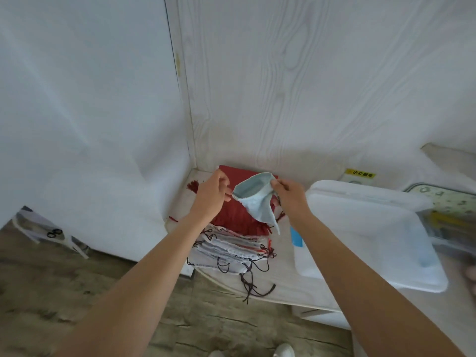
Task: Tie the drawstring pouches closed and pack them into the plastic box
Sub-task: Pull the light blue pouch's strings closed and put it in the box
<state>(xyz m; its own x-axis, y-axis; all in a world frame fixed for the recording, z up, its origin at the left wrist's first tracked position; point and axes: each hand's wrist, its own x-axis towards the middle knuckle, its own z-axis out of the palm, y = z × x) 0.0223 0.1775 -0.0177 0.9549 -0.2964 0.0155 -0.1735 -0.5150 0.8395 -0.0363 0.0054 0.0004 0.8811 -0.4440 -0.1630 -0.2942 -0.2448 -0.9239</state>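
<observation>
Pinching opposite rim edges, your left hand (211,195) and right hand (291,199) held the pale blue fabric pouch (258,199), mouth gaping far-left, body hanging near-right; translucent plastic box (365,228) right.

Pale blue pouch (258,199): mouth open, not tied, raised above the pile, body hanging down to a point. It is pinched at both sides of the mouth, left hand (212,195) at one edge, right hand (291,195) at the other.

Red pouches (237,217): stacked on the table directly under the blue one, cords loose at the sides.

White pouches (226,249): flat stack nearest the table edge, dark and red cords trailing out, untied.

Box (371,235): translucent plastic, right of the pile, tilted, contents unclear.
</observation>
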